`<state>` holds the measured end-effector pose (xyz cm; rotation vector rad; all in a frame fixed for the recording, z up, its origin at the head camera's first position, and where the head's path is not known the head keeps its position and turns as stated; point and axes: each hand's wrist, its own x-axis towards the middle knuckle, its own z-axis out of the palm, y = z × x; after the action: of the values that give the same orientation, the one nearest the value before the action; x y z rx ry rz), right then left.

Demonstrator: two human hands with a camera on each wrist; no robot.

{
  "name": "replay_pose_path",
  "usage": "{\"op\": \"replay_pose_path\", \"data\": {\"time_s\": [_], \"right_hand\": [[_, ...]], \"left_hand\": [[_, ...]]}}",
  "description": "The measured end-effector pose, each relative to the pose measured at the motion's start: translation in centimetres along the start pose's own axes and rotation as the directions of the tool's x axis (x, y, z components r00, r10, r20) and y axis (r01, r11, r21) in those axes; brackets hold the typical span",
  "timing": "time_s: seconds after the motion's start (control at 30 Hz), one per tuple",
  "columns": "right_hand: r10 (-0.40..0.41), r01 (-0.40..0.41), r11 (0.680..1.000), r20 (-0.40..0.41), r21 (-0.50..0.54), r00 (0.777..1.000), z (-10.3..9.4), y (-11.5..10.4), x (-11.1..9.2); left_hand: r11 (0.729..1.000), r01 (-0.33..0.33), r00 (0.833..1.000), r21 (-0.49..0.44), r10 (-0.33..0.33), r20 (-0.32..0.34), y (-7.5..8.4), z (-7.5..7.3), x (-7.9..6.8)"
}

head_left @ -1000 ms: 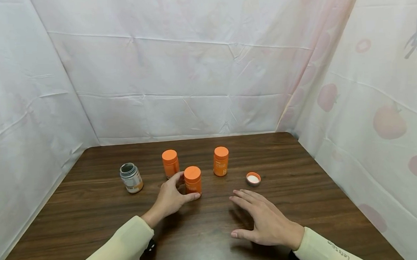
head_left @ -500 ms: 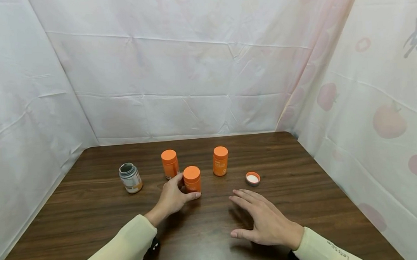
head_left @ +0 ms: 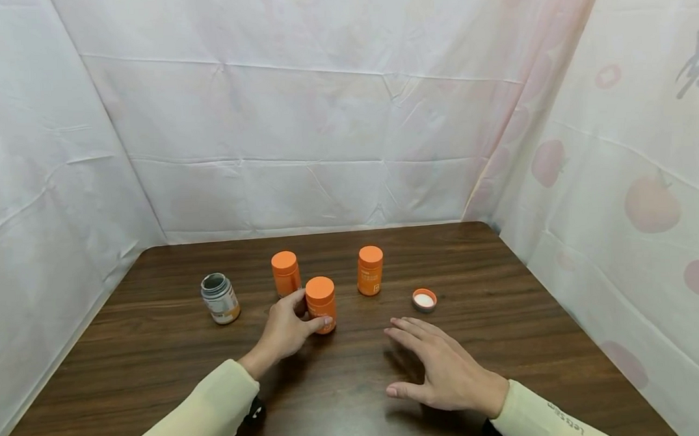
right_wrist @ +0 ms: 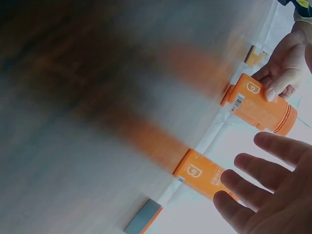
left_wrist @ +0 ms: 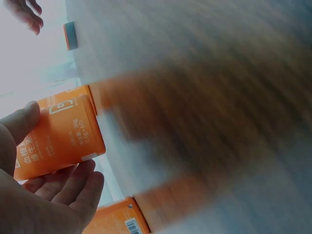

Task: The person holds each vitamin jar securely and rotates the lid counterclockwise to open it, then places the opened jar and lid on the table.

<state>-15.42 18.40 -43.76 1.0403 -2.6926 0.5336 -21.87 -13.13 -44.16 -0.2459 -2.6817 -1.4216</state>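
My left hand [head_left: 286, 328] holds a capped orange supplement bottle [head_left: 321, 304], thumb on its near side and fingers round the far side. White print shows on this bottle [left_wrist: 63, 139] in the left wrist view, where its base stands out ahead of the fingers. Just behind it is a second orange bottle [head_left: 285, 273], partly covered by the left hand. A third orange bottle [head_left: 370, 270] stands upright further right. My right hand [head_left: 450, 370] hovers over the table's right half, fingers extended and holding nothing. Ahead of its fingertips lies a small cap [head_left: 425, 300], orange-rimmed with a white inside.
An uncapped grey bottle [head_left: 220, 298] with a white and orange label stands at the left. Everything is on a dark wood-grain table [head_left: 346, 400]. Pale hanging sheets [head_left: 311, 135] enclose its back and sides.
The held bottle has shifted slightly left and up in the head view, and the left thumb now lies across its front. The right hand and other items stay put.
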Motion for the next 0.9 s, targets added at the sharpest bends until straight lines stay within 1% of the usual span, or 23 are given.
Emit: {"op": "replay_pose_path", "data": {"time_s": [0.17,0.3,0.53,0.73,0.9], "right_hand": [[0.010,-0.010,1.000,-0.004,0.005,1.000,-0.1,-0.1,0.1],[0.007,-0.007,1.000,-0.015,0.001,1.000,-0.1,-0.2,0.2],[0.020,-0.020,1.000,-0.023,-0.003,1.000,-0.2,-0.2,0.3],[0.011,-0.011,1.000,-0.043,0.005,0.999,-0.2,-0.2,0.2],[0.024,-0.022,0.999,-0.045,0.028,0.999,-0.2,-0.3,0.2]], "left_hand": [[1.000,-0.009,1.000,0.005,0.009,-0.007,-0.1,-0.5,-0.2],[1.000,-0.009,1.000,-0.016,0.009,-0.005,-0.3,-0.7,-0.6],[1.000,-0.021,1.000,-0.012,0.021,-0.006,-0.3,-1.0,-1.3],[0.999,-0.032,0.999,-0.014,0.032,0.008,-0.2,-1.1,-1.8],[0.999,-0.037,0.999,-0.022,0.038,0.029,0.0,-1.1,-2.3]]}}
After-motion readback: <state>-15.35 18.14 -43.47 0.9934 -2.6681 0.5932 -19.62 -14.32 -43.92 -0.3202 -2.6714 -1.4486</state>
